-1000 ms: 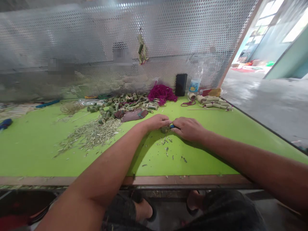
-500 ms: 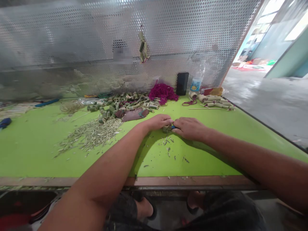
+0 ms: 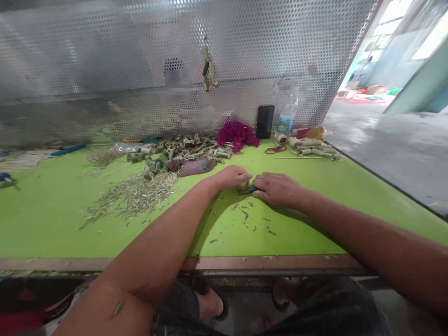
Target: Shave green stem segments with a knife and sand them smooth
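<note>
My left hand [image 3: 233,177] is closed around a short piece of bamboo [image 3: 242,186], mostly covered by the fingers, just above the green tabletop [image 3: 297,224]. My right hand [image 3: 276,187] grips a small blue-handled knife [image 3: 252,189]; its blade lies against the lower side of the bamboo piece. Much of the handle is hidden in the fist. Below the hands, small dark and pale shavings [image 3: 245,214] are scattered on the green surface.
Left of my hands lie a heap of shavings [image 3: 140,196], a brown cloth-like piece [image 3: 196,166] and many cut bamboo tubes [image 3: 164,156]. Behind stand purple string [image 3: 238,134], a phone [image 3: 265,121] and a plastic bottle [image 3: 286,116]. Strung bamboo pieces [image 3: 315,148] lie at right.
The right hand and the knife have shifted slightly downward and tilted, showing more of the blade. A few more shavings lie below the hands. The left hand stays almost in place.
</note>
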`<state>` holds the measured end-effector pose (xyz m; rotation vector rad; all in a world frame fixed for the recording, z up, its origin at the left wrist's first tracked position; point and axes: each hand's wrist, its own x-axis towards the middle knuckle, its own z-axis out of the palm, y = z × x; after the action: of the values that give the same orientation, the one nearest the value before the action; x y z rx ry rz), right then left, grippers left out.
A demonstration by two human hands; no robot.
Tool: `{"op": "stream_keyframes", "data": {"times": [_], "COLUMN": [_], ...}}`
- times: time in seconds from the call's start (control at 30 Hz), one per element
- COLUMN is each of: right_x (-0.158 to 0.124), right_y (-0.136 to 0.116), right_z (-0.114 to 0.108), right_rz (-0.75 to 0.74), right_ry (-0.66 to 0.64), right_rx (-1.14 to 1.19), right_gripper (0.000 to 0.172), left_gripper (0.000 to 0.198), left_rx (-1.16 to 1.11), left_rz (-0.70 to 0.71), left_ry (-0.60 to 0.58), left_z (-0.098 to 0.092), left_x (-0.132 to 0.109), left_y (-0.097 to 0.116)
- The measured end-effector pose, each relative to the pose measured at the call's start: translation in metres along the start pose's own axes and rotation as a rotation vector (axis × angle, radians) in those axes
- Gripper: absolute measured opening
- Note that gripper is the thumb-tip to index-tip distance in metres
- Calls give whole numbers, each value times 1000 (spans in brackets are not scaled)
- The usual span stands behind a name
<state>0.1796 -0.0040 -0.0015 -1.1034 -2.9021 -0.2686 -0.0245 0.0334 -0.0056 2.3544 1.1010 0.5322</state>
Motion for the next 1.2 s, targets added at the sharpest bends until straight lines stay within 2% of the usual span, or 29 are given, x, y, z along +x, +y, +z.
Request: {"op": "stream_keyframes", "data": {"times": [0.1,0.33,0.43,0.63,0.83,1.07,1.2], "right_x": [-3,-2,-2,-3,-2,-3,-4], "right_y": [1,-1,0,-1,1,2,3], "right_z": [-4,-6,-5,-5,-3,-5,-5], "right_rz": [73,206,200,158,221,189,165], "right_ry": [14,115,118,80,85,65,93], "right_rx": [54,81,81,65,58,57,48], "right_gripper": [34,35,34,35,36,36,37], "left_gripper": [46,40,44,49,44,46,50], "left_rx": [55,66,32,-83,16,1,59], "left_rz": [-18,-138,-159,-328,-325,-217,-189], "left_ry": [6,81,41,-81,51,-4,17], "left_z": [0,0,-1,-8,-7,-6,-4], "left_x": [2,5,3,-2,-3,-5,-2], "left_y": [1,11,10,6,20,15,7]}}
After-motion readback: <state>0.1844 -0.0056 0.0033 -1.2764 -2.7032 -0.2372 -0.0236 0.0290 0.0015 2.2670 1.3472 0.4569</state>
